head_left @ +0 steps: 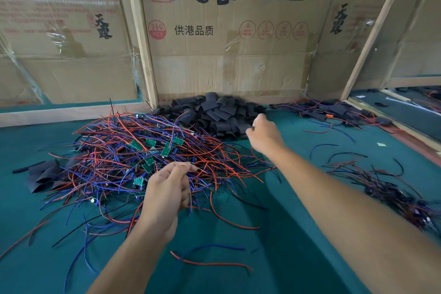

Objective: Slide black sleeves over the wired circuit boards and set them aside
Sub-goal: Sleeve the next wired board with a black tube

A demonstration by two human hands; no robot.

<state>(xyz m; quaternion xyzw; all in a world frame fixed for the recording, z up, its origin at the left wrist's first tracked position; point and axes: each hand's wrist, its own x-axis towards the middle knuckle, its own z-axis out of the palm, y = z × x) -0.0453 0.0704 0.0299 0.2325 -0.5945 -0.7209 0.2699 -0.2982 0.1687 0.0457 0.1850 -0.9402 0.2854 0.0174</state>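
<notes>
Two bare hands work over a green table point(274, 234). At centre-left of the frame lies a big tangle of red, blue and black wires with small green circuit boards point(148, 150) among them. The left hand point(167, 188) hovers at the tangle's lower edge, fingers curled with thumb and forefinger pinched together on what looks like a thin wire end. Behind, at upper centre, a heap of black sleeves point(214, 112) sits against the cardboard wall point(226, 60). The right hand point(265, 131) reaches to the heap's right edge, fingers curled at a sleeve; whether it grips one cannot be told. More flat sleeves point(43, 174) lie at the left of the tangle. Sleeved boards with wires point(338, 110) lie at upper right near a wooden strip, and another dark wired bundle point(393, 188) lies at right. Loose wires stray across the bare green cloth in the lower centre, between the forearms.
</notes>
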